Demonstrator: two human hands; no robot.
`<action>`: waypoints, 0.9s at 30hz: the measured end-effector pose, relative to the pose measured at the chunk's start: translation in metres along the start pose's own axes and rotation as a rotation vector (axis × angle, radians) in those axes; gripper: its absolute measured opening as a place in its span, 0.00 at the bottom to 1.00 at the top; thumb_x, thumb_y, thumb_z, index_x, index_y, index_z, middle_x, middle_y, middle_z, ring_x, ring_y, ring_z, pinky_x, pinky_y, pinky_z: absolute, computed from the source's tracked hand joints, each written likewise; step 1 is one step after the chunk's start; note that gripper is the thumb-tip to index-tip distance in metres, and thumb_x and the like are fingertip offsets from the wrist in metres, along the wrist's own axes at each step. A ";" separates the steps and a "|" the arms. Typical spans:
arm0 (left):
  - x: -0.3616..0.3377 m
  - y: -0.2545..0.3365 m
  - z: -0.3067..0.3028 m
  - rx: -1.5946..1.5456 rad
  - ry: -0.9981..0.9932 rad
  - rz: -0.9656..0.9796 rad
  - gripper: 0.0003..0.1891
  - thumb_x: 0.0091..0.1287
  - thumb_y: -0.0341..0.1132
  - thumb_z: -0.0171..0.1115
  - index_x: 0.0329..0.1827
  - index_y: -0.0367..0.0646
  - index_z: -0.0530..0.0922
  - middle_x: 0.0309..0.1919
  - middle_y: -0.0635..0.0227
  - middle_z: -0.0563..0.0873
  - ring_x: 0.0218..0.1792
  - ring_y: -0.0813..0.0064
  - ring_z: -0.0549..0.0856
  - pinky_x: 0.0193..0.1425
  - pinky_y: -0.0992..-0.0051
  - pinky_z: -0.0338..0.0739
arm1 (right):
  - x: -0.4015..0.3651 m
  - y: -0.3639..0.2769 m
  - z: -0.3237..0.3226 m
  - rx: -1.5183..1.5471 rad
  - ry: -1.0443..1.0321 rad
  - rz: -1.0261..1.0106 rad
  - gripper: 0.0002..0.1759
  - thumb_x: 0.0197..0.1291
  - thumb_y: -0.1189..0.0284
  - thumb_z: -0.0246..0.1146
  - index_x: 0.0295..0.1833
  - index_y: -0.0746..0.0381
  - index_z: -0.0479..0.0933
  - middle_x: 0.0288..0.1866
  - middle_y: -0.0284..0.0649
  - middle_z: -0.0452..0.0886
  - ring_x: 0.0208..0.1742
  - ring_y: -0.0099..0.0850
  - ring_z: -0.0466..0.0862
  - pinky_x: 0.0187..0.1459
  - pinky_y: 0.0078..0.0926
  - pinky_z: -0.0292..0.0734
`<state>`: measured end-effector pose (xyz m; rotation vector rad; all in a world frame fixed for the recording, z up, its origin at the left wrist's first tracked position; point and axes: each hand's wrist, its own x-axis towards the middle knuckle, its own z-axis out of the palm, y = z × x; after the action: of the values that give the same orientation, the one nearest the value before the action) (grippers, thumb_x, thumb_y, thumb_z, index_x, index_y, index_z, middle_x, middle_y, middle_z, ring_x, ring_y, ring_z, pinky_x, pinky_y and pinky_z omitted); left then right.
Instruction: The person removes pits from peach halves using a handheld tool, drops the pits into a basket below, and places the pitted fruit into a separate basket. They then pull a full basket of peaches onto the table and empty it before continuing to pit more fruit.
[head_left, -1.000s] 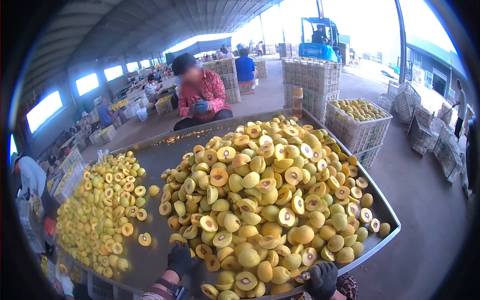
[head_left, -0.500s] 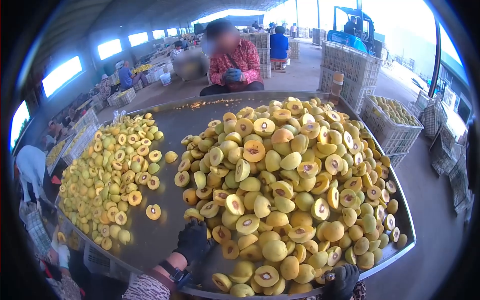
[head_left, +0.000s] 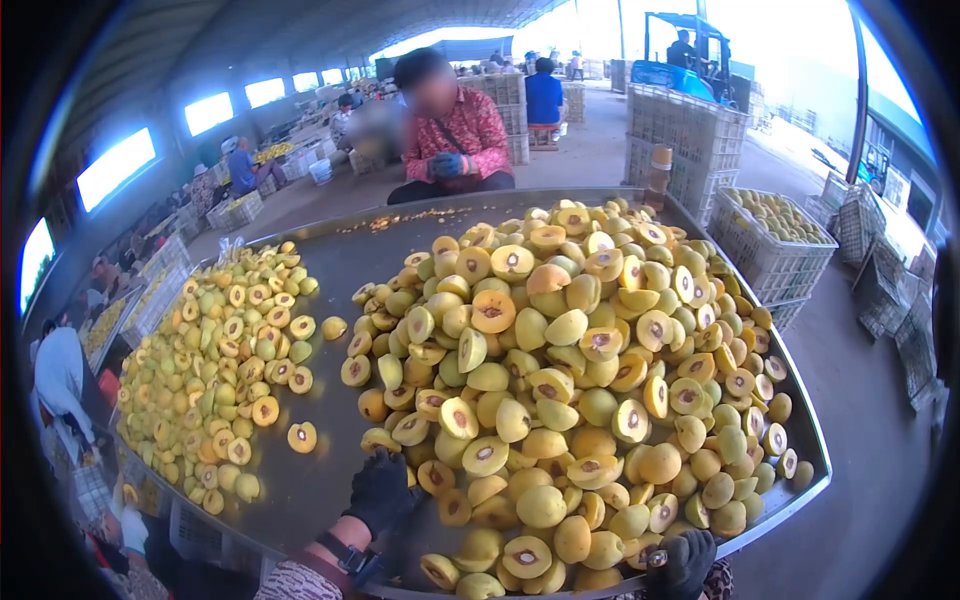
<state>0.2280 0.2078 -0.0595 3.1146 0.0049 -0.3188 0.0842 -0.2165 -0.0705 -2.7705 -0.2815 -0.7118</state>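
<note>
Black in its glove, our left hand (head_left: 382,495) is at the lower centre of the frame, back upward and fingers partly bent, just beside a fruit half (head_left: 380,440) at the edge of a large heap (head_left: 560,385) of yellow-green fruit; from this side we cannot tell whether it has hold of anything. A dark wristband (head_left: 350,552) and a patterned sleeve (head_left: 295,582) show below it. Our right hand (head_left: 686,562), gloved too, is at the bottom, right of centre, by the near rim, its fingers folded around a small shiny piece (head_left: 657,558), too small for us to name.

That large heap, with many cut faces brown at the centre, fills the middle and right of a metal bench (head_left: 330,470). On the bench's left we see a smaller heap (head_left: 220,380), and between the two a lone half (head_left: 302,437), cut face up. Yellow scraps (head_left: 410,218) lie near the far edge, and a tan-topped container (head_left: 658,185) stands at the far corner.

Past the bench, a fruit-filled crate (head_left: 778,255) sits at the right of the frame, and a person in a red patterned top (head_left: 470,130) faces us at upper centre. Farther off are a crate stack (head_left: 685,140), a seated person in blue (head_left: 543,98) and, upper right, a blue forklift (head_left: 690,68).
</note>
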 end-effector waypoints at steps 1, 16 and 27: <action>0.003 -0.001 0.003 0.005 0.017 0.034 0.37 0.62 0.55 0.65 0.64 0.34 0.69 0.65 0.40 0.70 0.60 0.45 0.78 0.59 0.52 0.77 | -0.002 0.003 0.002 -0.021 0.023 0.023 0.14 0.57 0.69 0.61 0.46 0.63 0.74 0.42 0.49 0.77 0.45 0.50 0.77 0.50 0.51 0.72; 0.002 0.001 0.001 0.037 0.032 -0.024 0.35 0.63 0.57 0.63 0.63 0.38 0.71 0.65 0.46 0.71 0.61 0.50 0.78 0.58 0.52 0.78 | 0.009 -0.005 -0.002 0.027 0.164 -0.072 0.09 0.60 0.64 0.58 0.37 0.59 0.73 0.34 0.45 0.75 0.37 0.46 0.76 0.43 0.47 0.71; 0.003 0.000 0.004 0.050 0.020 -0.018 0.37 0.63 0.57 0.62 0.67 0.38 0.69 0.67 0.44 0.70 0.62 0.48 0.78 0.58 0.52 0.78 | 0.004 -0.003 0.004 0.007 0.144 -0.060 0.10 0.64 0.63 0.57 0.38 0.60 0.75 0.37 0.47 0.77 0.41 0.48 0.77 0.47 0.49 0.73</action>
<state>0.2297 0.2082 -0.0642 3.1687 0.0259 -0.2930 0.0882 -0.2119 -0.0711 -2.6967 -0.3379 -0.9187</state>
